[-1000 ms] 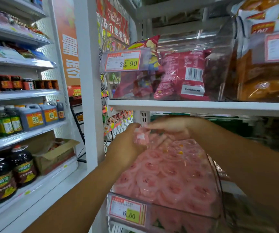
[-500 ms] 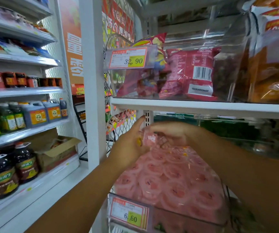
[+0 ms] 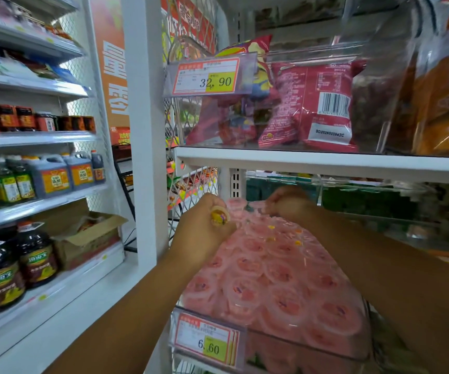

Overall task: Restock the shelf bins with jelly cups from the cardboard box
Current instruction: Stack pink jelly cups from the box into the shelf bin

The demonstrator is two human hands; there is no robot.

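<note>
both hands are raised over a clear shelf bin (image 3: 363, 333) heaped with pink jelly cups (image 3: 277, 279), which lie below and between the two forearms, the pile sloping down toward the camera from just under the knuckles. the left hand (image 3: 204, 233) is curled closed on a small yellow-lidded jelly cup (image 3: 220, 215), pinched at the fingertips and turned so its lid faces the camera; it sits at the near left edge of the pile, touching or just above the top cups. the right hand (image 3: 288, 202) is further back at the top rear of the heap, fingers bent down onto the pink cups there; whether it actually grips one cannot be told, as the fingertips are blurred and partly hidden. a few yellow specks show on the cups between the hands. below the left forearm a price tag reading 6.60 (image 3: 208, 344) hangs on the bin's front. above both hands runs a white shelf edge (image 3: 326, 163) carrying red snack bags (image 3: 312, 103) behind a 32.90 tag (image 3: 208, 76). well off to the left of the left arm an open cardboard box (image 3: 88, 236) sits on a low shelf beside dark bottles (image 3: 15, 265).
</note>
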